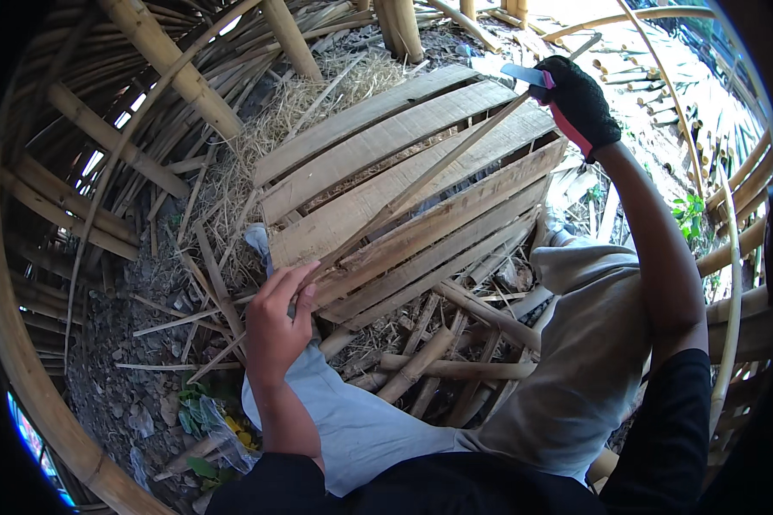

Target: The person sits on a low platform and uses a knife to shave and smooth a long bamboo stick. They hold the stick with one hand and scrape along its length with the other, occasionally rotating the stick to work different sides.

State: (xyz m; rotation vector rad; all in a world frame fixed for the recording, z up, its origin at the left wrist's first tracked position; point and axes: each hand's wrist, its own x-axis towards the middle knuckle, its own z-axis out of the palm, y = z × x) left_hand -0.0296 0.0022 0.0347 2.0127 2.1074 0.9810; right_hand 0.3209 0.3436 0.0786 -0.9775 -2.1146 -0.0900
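Note:
My bare left hand (282, 316) is closed, thumb and fingers pinching the near end of a long thin bamboo strip (429, 175). The strip slants up to the right across a wooden slatted panel (352, 193) lying in front of my legs. At the panel's far right corner, my right hand (580, 101) wears a black glove with a pink palm and is wrapped round a knife. The knife blade (522, 74) points left, above the strip. The strip passes by the gloved hand, and its far end shows beyond it; whether the fingers also touch it is hidden.
Bamboo poles (176, 64) form a frame at the left and far side. Straw (223, 172) and bamboo scraps lie left of the panel. Cut bamboo pieces (425, 365) lie between my legs. A clear plastic bag (232, 438) sits at lower left, and leafy plants (687, 215) at right.

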